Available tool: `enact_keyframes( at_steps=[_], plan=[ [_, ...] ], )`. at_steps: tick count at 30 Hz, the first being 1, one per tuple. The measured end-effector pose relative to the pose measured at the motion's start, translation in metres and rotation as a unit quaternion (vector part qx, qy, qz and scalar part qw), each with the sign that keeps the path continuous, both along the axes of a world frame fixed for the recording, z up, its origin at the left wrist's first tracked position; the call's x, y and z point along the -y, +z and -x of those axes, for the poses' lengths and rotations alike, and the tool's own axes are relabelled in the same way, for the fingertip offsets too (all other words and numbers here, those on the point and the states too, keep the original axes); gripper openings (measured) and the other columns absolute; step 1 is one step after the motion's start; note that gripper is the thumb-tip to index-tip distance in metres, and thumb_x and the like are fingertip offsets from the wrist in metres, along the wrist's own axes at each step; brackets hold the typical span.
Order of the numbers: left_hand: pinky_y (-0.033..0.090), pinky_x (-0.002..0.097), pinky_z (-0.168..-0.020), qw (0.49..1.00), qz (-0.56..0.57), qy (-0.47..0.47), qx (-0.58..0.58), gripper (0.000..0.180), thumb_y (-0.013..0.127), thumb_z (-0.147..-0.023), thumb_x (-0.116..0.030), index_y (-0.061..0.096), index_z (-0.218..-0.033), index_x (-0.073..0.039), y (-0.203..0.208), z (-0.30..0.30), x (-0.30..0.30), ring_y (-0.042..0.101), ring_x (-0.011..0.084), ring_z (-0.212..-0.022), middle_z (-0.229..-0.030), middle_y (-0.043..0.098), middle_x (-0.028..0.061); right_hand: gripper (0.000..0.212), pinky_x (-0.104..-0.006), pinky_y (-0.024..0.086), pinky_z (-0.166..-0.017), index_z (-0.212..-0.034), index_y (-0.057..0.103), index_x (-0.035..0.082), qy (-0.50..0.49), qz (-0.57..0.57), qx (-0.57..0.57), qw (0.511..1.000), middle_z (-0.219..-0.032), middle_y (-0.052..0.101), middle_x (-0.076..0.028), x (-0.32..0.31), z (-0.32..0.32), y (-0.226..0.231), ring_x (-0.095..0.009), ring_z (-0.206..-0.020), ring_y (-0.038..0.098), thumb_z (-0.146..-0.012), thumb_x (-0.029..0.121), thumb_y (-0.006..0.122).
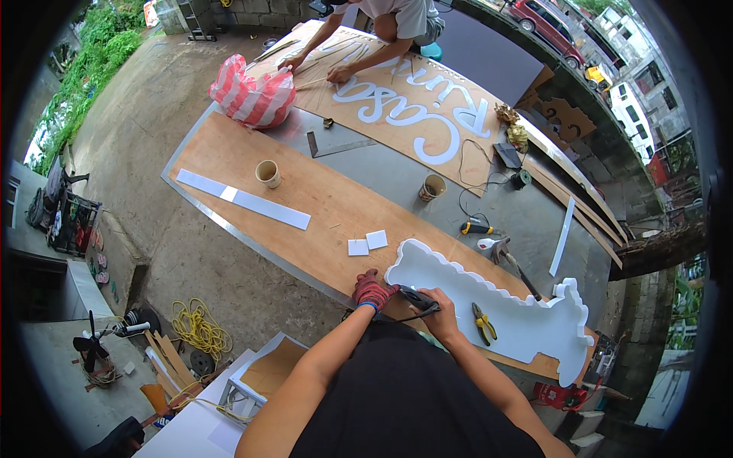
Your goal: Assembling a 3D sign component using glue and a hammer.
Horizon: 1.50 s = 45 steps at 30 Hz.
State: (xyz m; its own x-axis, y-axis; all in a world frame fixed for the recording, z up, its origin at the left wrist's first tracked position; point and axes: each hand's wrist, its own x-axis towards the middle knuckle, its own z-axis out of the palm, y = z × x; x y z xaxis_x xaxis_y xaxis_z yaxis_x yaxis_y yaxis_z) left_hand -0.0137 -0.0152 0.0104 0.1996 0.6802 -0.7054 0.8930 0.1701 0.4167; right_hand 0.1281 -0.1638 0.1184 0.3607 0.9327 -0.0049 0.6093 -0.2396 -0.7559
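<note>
My right hand [440, 314] is bare and wraps round a black handheld tool [418, 300] whose exact kind I cannot make out. Its front points toward my left hand [372, 291], which wears a red and dark glove. The gloved fingers are closed beside the tool's front; what they pinch, if anything, is hidden. Just beyond and to the right lies a large white cut-out panel [458, 281] with a raised scalloped rim. Yellow-and-black pliers [484, 324] rest on this panel. Two small white squares [367, 243] lie on the plywood [328, 206] ahead of my left hand.
A white strip [263, 208] and a paper cup [268, 173] sit on the left. A hammer [510, 263], a yellow-handled tool [476, 227] and another cup [432, 188] are on the right. Across the table, a person [389, 30] works by white lettering [405, 114] and a striped bag [252, 93].
</note>
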Motion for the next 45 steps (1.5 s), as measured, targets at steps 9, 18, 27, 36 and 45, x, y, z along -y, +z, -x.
enact_keyframes(
  at_steps=[9, 18, 27, 36, 45],
  plan=[
    [0.050, 0.0511, -0.112, 1.000, -0.003, -0.009, -0.006, 0.106, 0.093, -0.068, -0.064, 0.053, -0.154, -0.016, 0.002, -0.001, -0.001, 0.059, 0.0379, -0.137, -0.150, 0.054, 0.0188, 0.046, -0.0453, 0.058, -0.080, -0.122, 0.074, 0.006, 0.002, 0.003, 0.013, 1.000, -0.100, 0.070, -0.017, 0.001, 0.000, 0.000, -0.038, -0.090, 0.071, -0.081, 0.019, 0.091],
    [0.047, 0.0558, -0.114, 1.000, 0.013, 0.003, 0.000, 0.105, 0.093, -0.067, -0.063, 0.051, -0.154, -0.021, -0.003, -0.001, -0.002, 0.056, 0.0361, -0.140, -0.153, 0.052, 0.0160, 0.047, -0.0453, 0.058, -0.080, -0.122, 0.073, 0.006, 0.001, 0.000, 0.000, 1.000, -0.101, 0.070, -0.016, -0.001, -0.001, 0.000, -0.039, -0.091, 0.071, -0.080, 0.018, 0.092],
    [0.048, 0.0553, -0.113, 1.000, 0.012, 0.002, 0.004, 0.106, 0.093, -0.067, -0.063, 0.051, -0.154, -0.020, -0.001, -0.001, -0.004, 0.056, 0.0361, -0.139, -0.152, 0.052, 0.0162, 0.046, -0.0452, 0.057, -0.079, -0.120, 0.074, 0.006, 0.005, 0.004, 0.007, 1.000, -0.100, 0.070, -0.016, -0.002, -0.002, 0.002, -0.039, -0.090, 0.070, -0.080, 0.018, 0.092],
    [0.049, 0.0537, -0.113, 1.000, 0.008, -0.004, -0.005, 0.105, 0.093, -0.067, -0.063, 0.052, -0.153, -0.021, -0.002, 0.000, 0.004, 0.057, 0.0364, -0.138, -0.151, 0.053, 0.0161, 0.046, -0.0429, 0.057, -0.078, -0.120, 0.074, 0.005, 0.003, 0.000, 0.022, 1.000, -0.098, 0.070, -0.015, 0.005, 0.001, 0.000, -0.037, -0.088, 0.070, -0.079, 0.015, 0.093],
    [0.050, 0.0508, -0.112, 0.999, -0.042, 0.009, 0.023, 0.104, 0.093, -0.068, -0.063, 0.056, -0.151, -0.014, -0.003, 0.001, 0.000, 0.060, 0.0391, -0.134, -0.148, 0.057, 0.0208, 0.048, -0.0435, 0.058, -0.083, -0.122, 0.073, 0.008, -0.004, -0.007, 0.008, 1.000, -0.105, 0.071, -0.016, -0.006, 0.001, 0.006, -0.038, -0.095, 0.071, -0.078, 0.012, 0.091]
  ],
)
